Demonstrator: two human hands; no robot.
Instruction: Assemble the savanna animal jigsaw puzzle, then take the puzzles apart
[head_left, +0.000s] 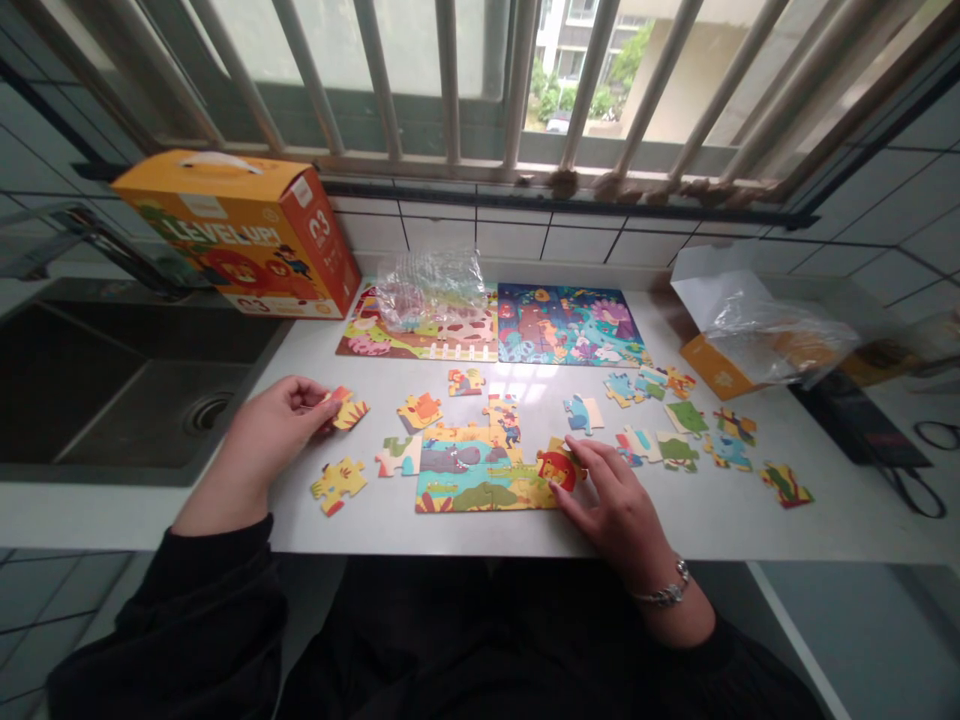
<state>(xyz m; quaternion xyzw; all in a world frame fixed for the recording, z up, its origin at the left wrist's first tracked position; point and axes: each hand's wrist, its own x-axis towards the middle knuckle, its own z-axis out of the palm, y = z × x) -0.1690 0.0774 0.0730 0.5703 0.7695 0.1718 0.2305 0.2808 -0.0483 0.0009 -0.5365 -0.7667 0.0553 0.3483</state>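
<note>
As seen from the head view, pinched an orange-and-yellow piece (349, 410) between thumb and fingers of the left hand (279, 418), over the left part of the counter (487, 535). Gripped at one edge, probably to leave most of the print uncovered. Could not tell whether lifted clear or resting.

Spanned the lion piece (556, 468) with thumb and fingertips of the right hand (619, 502), at the lower right end of the assembled section (455, 478). Touched near opposite edges, likely for keeping flat and aligned; could not tell whether firmly gripped or merely steadied.

Found the assembled section lying flat near the front edge, between both hands, presumably for easy reach from either side. Noted loose pieces (678, 450) spread to right and left, likely to keep prints in sight.

Located farm board (465, 335) and night-scene board (570, 325) side by side farther back, plastic wrap (431, 290) on the former; judged placed there to stay out of the way. Logged orange box (240, 240) upright beside the sink (261, 350).
</note>
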